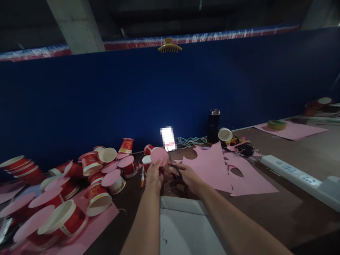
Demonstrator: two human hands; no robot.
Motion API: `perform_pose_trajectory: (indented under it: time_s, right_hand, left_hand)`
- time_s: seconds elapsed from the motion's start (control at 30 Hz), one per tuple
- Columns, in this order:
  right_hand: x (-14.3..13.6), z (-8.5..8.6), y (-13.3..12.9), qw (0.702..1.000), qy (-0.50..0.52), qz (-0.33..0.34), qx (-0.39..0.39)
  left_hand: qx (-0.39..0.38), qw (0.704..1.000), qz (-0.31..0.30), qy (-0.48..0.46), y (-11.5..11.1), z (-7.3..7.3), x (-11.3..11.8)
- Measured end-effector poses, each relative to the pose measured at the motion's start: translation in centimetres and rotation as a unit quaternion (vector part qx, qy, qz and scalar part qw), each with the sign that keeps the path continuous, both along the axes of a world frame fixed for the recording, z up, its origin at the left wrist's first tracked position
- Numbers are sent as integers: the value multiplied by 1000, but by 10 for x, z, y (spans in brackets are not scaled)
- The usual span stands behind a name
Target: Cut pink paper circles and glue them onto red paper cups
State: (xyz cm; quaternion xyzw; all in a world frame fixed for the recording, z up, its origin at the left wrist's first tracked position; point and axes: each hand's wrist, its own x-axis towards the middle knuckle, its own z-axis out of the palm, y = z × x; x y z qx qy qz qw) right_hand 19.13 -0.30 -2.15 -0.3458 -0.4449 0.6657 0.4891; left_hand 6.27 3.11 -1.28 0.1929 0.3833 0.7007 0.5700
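In the middle of the head view my left hand (154, 175) is closed on a round pink paper disc (159, 156), holding it up by its lower edge. My right hand (187, 176) is closed around the handles of dark scissors (175, 170). The thin blades point up and left, close to the disc's right edge; whether they touch it I cannot tell. Right of my hands lie pink paper sheets (205, 168) with curved cut-outs. Beneath my forearms is a white board or box lid (186, 226).
Red paper cups (91, 163), several topped with pink discs, crowd the left. A blue partition (119, 95) stands behind. Near it are a bright, blurred-out screen (168, 136), white cable (191, 142) and black flask (213, 127). A power strip (292, 177) and tape roll (277, 124) lie right.
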Motion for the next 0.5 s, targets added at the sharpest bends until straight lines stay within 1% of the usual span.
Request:
perform_pose_trajectory:
  time_s: [0.1,0.23,0.37,0.5]
  right_hand:
    - [1,-2,2,1000,13,22,-14]
    - [2,-4,2,999,23,28,-11]
    - [1,-6,4,1000,15,23,9]
    - [1,-4,4,1000,-2,4,-6]
  left_hand:
    - [3,1000,-2,-16,1,-1,0]
    - [4,999,-10,-37,-1,0,0]
    - [13,999,-27,-32,-4,3,2]
    - [13,999,-24,-19,-6,6,3]
